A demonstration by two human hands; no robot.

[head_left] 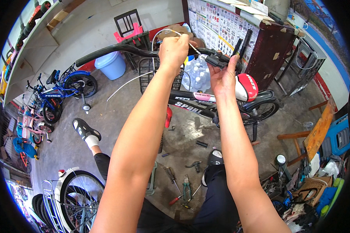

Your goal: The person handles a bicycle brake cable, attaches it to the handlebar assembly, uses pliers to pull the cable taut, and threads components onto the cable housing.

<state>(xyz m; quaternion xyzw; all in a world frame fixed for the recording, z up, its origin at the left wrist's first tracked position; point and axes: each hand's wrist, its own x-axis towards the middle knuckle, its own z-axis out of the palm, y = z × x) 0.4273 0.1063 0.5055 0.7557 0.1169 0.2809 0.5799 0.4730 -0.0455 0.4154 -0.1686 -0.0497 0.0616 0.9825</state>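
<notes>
Left hand: I see my left hand [174, 49] with fingers curled together, pinching a thin white cable [163, 33] above the handlebar [116, 49].
Right hand: my right hand [223, 75] cups the black brake lever [216, 60] from below, fingers spread around it.
Cable: it arcs up over the wire basket [146, 73] and ends at the lever.
Signs: a poster [217, 27] of many small parts pictures hangs on the back wall; a red-and-white pad [247, 87] sits on the bike frame [190, 101].
Packages: a wrapped pack of water bottles [196, 75] sits behind the frame.
Floor: grey concrete floor [116, 112] with pliers [186, 190] and screwdrivers.
Room: a blue bicycle [62, 91] and a pale blue bin [112, 64] at the left.
</notes>
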